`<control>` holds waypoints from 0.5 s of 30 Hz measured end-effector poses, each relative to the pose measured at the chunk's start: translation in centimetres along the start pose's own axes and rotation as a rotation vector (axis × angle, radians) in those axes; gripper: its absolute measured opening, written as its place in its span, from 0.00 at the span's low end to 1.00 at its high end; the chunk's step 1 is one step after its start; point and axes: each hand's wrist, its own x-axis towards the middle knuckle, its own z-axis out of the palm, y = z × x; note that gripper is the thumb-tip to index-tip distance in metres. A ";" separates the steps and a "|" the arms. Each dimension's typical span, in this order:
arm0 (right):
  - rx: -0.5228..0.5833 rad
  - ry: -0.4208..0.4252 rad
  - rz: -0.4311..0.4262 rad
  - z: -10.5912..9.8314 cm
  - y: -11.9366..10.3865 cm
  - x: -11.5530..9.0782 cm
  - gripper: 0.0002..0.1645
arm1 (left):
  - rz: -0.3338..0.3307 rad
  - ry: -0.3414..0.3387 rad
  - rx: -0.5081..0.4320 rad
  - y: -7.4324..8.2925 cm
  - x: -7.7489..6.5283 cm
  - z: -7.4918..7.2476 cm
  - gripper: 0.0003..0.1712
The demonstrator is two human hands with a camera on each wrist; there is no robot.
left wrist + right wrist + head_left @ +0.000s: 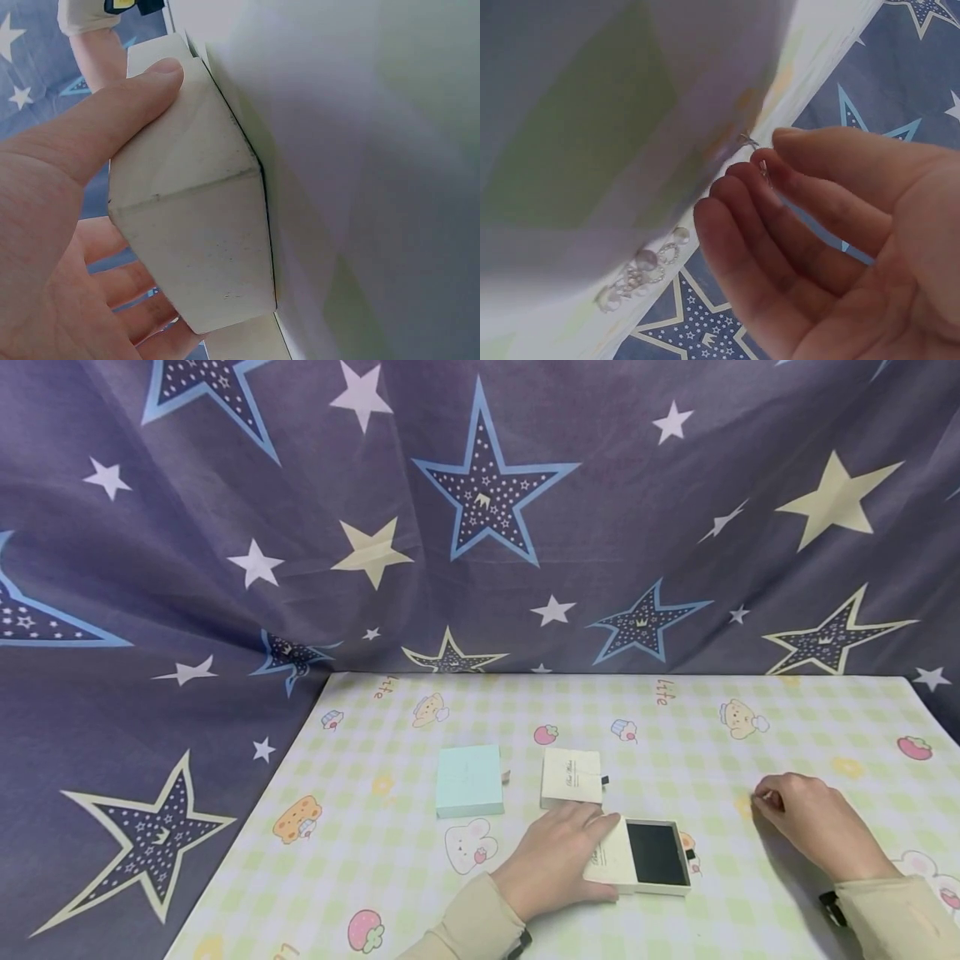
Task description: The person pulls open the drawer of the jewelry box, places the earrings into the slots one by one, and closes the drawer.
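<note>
One checked tabletop [300, 902] spans the scene, the left hand [558, 860] gripping an opened cream box [619, 856], the right hand [821, 818] well apart in a fingertip pinch. The opened cream box lies left of the right hand and slightly toward the near side, its long axis running left to right. A mint box [470, 781] and a closed cream box [572, 775] sit farther back. The dark, low-walled drawer [657, 853] juts rightward, open tabletop between it and the right hand. Pearly beads [646, 260] show near the pinched metallic piece [747, 140]; any link is unclear.
</note>
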 end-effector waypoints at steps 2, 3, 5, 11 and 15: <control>-0.005 0.030 -0.011 -0.1 -0.1 -0.1 0.09 | -0.001 -0.001 0.000 0.0 0.0 0.0 0.49; -0.007 0.045 -0.017 -0.1 -0.1 -0.1 0.09 | -0.001 -0.001 -0.001 0.0 0.0 -0.1 0.49; -0.010 0.077 -0.024 -0.2 -0.2 -0.1 0.09 | -0.001 -0.001 -0.002 0.0 0.0 -0.1 0.49; -0.006 0.169 -0.055 -0.8 -0.4 -0.2 0.06 | -0.001 -0.001 -0.005 0.1 0.0 -0.1 0.49; -0.005 0.215 -0.087 -1.1 -0.7 -0.3 0.09 | -0.005 -0.006 -0.010 0.1 0.0 -0.1 0.49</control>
